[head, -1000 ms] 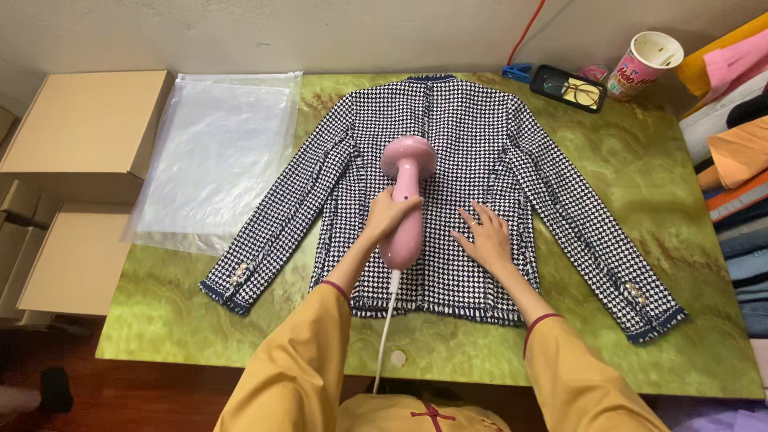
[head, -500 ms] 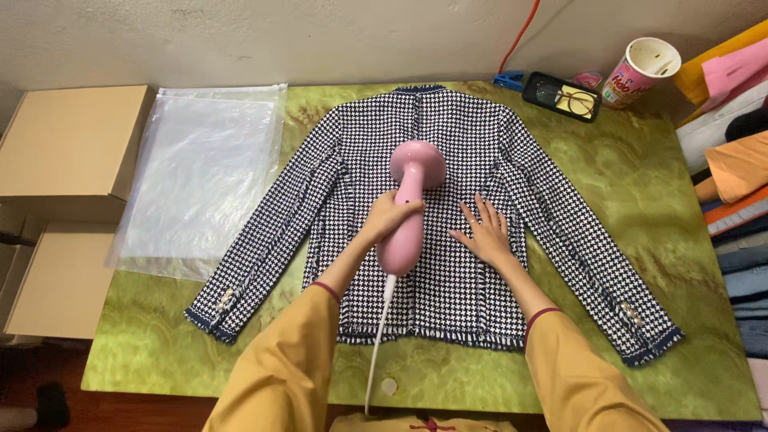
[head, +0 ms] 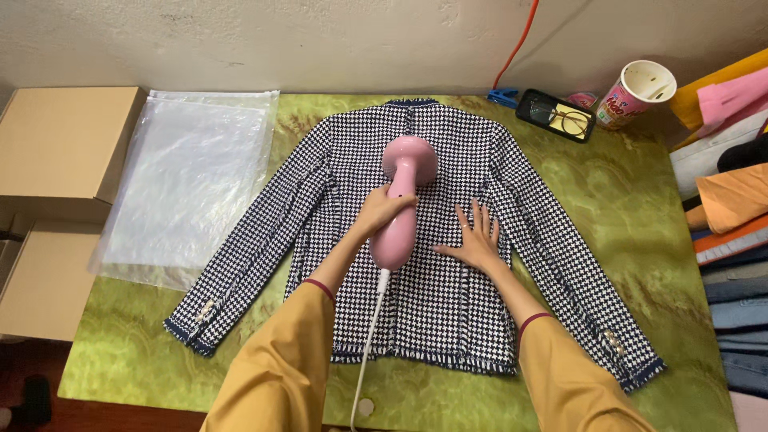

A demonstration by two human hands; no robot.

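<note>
Your left hand (head: 384, 212) is wrapped around the pink steamer (head: 400, 200), its head resting on the checked jacket (head: 432, 296) (laid flat on the green table (head: 640, 240)). Your right hand (head: 474, 240) lies just beside it, fingers spread, pressing the fabric.

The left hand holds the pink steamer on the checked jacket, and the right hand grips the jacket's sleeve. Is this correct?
Not quite. In the head view the right hand lies flat, fingers spread, on the body of the checked jacket, not gripping a sleeve. The left hand does hold the pink steamer on it.
</note>
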